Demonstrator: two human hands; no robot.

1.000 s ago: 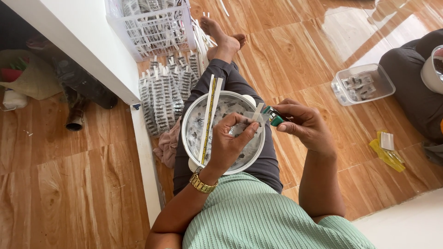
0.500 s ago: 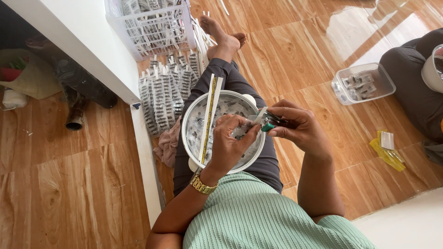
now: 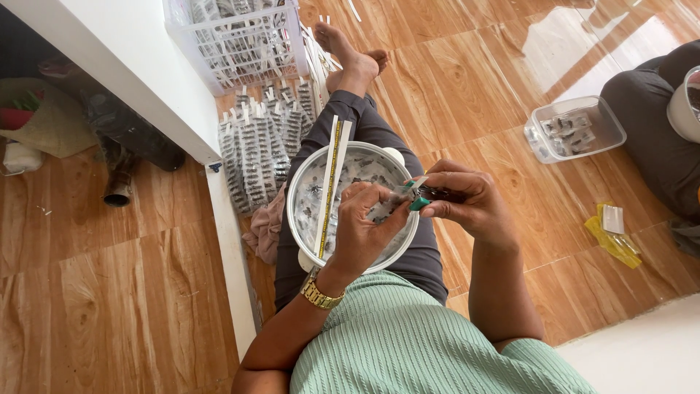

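Holding a small green-tipped piece [image 3: 417, 198] between our left hand [image 3: 364, 230] and right hand [image 3: 467, 204] | fingers pinched on it | over the white bowl [image 3: 299, 219] on our lap.

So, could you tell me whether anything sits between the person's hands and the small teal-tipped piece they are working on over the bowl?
Nothing visible does: the right hand and left hand both already pinch the small teal-tipped piece above the white bowl.

Our right hand [image 3: 467, 204] draws the small green-tipped piece [image 3: 417, 198] in closer to our left hand [image 3: 364, 226], whose fingertips now meet it over the white bowl [image 3: 306, 182].
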